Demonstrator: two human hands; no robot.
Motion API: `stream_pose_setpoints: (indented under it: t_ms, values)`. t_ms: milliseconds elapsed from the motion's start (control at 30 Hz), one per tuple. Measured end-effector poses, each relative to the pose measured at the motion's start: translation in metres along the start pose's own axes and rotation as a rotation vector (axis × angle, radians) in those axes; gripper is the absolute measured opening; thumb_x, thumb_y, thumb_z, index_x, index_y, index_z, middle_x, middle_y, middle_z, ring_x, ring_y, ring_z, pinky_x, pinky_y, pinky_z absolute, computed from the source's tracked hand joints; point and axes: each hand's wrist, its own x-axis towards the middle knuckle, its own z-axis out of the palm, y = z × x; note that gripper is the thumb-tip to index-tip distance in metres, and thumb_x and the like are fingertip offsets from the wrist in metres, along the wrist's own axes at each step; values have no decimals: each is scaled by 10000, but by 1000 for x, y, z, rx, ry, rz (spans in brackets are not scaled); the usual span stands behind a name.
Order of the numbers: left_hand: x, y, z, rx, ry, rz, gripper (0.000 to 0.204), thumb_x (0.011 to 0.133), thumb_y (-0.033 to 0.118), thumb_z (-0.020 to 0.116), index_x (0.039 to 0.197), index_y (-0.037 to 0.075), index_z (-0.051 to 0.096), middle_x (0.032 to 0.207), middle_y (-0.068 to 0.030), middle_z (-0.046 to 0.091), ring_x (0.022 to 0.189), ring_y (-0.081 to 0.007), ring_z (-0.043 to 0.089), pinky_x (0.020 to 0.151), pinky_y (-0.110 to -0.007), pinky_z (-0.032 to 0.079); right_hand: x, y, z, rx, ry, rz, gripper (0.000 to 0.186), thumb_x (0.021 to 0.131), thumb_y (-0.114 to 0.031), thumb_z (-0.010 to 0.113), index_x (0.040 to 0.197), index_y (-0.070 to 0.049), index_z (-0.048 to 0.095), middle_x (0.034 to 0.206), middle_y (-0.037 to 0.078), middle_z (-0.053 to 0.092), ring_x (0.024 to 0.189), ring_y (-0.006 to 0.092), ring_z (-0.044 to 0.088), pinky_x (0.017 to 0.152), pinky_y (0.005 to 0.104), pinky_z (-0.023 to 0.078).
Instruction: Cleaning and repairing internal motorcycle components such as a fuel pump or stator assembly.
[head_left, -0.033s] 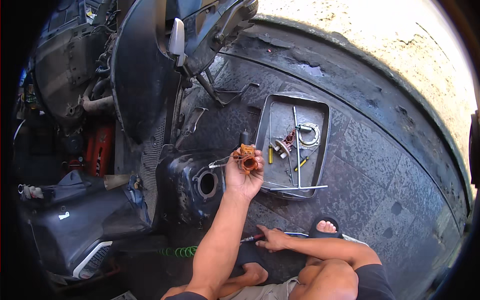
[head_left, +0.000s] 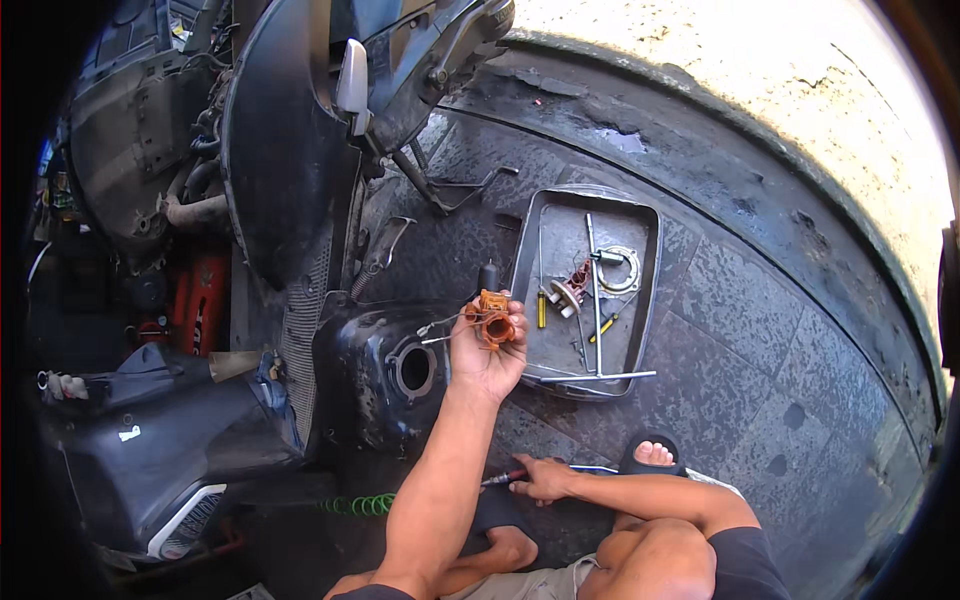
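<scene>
Raised in front of me, my left hand (head_left: 487, 355) is closed around an orange-brown plastic fuel pump housing (head_left: 495, 325) with a round opening on top. Thin wires (head_left: 440, 332) stick out from its left side. Lower down, my right hand (head_left: 548, 480) grips what looks like a red air blow gun (head_left: 511, 476) close to the floor; its far side is hidden by the fingers. Left of my raised hand lies a black fuel tank (head_left: 365, 375), a round hole in its top.
A dark tray (head_left: 650, 300) holds a T-handle wrench (head_left: 592, 290), a metal ring (head_left: 632, 270), a pump part (head_left: 570, 292) and yellow-handled screwdrivers (head_left: 541, 310). A scooter (head_left: 280, 150) stands at left, a body panel (head_left: 150, 450) below it. A green coiled hose (head_left: 360, 504) crosses the floor.
The housing has turned very slightly in my left hand, and its wire ends have shifted and spread apart. My right hand stays about where it was.
</scene>
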Motion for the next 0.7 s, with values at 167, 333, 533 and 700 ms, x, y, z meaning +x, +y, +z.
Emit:
stream_pose_setpoints:
  t_ms: [167, 333, 533, 700]
  values:
    - [0, -3, 9, 17, -16, -3, 322, 944, 278, 579, 1054, -24, 597, 929, -153, 603, 759, -238, 640, 612, -309, 603, 17, 12, 8, -17, -47, 21, 535, 928, -343, 625, 1315, 9, 514, 756, 170, 694, 599, 266, 691, 628, 378, 567]
    - [-2, 1, 17, 29, -70, -3, 347, 938, 213, 577, 1108, -88, 583, 990, -177, 557, 792, -222, 598, 620, -287, 572, 3, 21, 25, -222, 164, -301, 410, 916, -258, 590, 1201, 35, 559, 862, 279, 694, 777, 425, 698, 746, 469, 557]
    - [-4, 11, 30, 35, -70, 7, 352, 925, 203, 584, 1108, -98, 590, 1003, -182, 563, 793, -223, 596, 658, -290, 569, -116, -62, -48, -351, 202, -297, 352, 941, -331, 594, 1092, -13, 574, 809, 251, 681, 779, 464, 676, 696, 525, 542]
    - [6, 16, 46, 28, -97, 46, 325, 942, 170, 557, 1060, -129, 600, 995, -200, 564, 785, -226, 600, 669, -292, 573, -127, -50, -79, -143, 1035, -566, 169, 906, -130, 674, 1004, -41, 569, 817, 196, 653, 728, 367, 654, 654, 437, 536]
